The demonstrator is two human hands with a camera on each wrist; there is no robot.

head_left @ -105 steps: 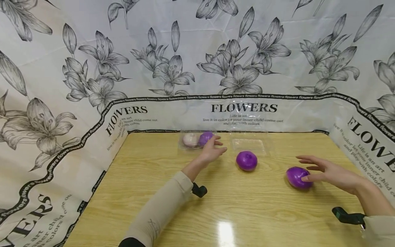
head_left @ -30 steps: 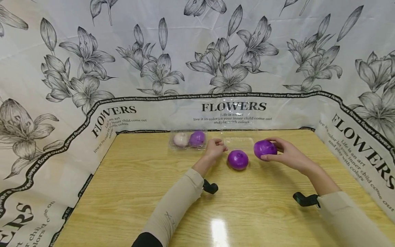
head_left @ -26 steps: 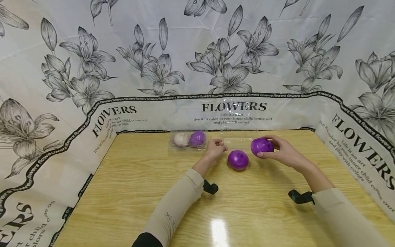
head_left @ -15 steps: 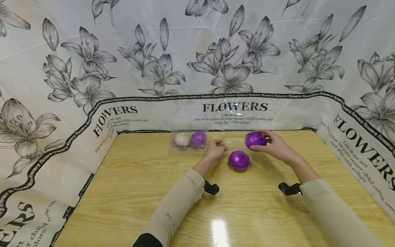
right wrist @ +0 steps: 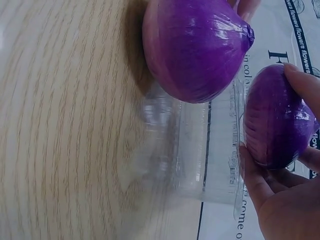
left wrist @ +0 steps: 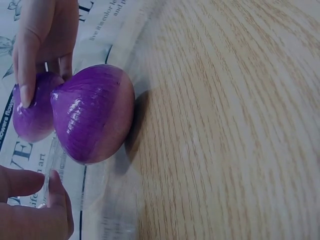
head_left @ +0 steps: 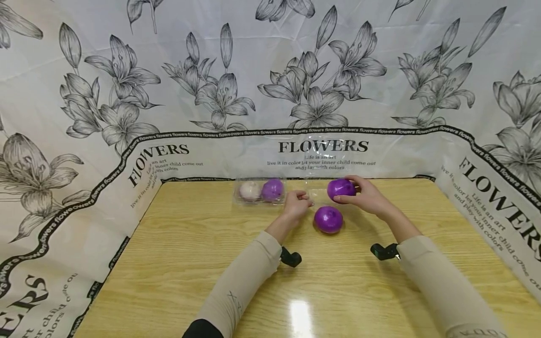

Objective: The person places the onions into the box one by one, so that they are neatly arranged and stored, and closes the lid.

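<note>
– Backdrop [head_left: 236, 155]: white cloth, printed with dark line-drawn lilies and the word FLOWERS. Surface?

– Table [head_left: 203, 263]: yellowish wood grain, glossy, one patch of glare toward the bottom of the head view.

– Principal item?

– Held onion [head_left: 341, 189], purple, shiny. Located in the right hand [head_left: 367, 197], at the clear box [right wrist: 210, 170]; contact between onion and box cannot be told.

– Condition of that hand?

– Fingers curved round the onion, thumb on one side, fingers on the other; spread only as wide as the onion.

– Left hand?

– Left hand [head_left: 296, 205]: thumb and finger brought nearly together, pinching a thin clear edge of the box, as the left wrist view shows.

– The box itself?

– Transparent plastic, its lid [head_left: 327, 155] raised in front of the backdrop.

– Next outward?

– Second onion [head_left: 328, 219], purple, resting on the table, just in front of the held one.

– And to the left?

– Packed box [head_left: 253, 203], also clear, set near the backdrop. Contents, side by side: white bulb [head_left: 250, 191] on the left, third onion [head_left: 272, 189], purple, on the right.

– Remaining entries?

– Sleeves [head_left: 236, 286], beige, two; dark mounts [head_left: 290, 257], one at each wrist.
</note>
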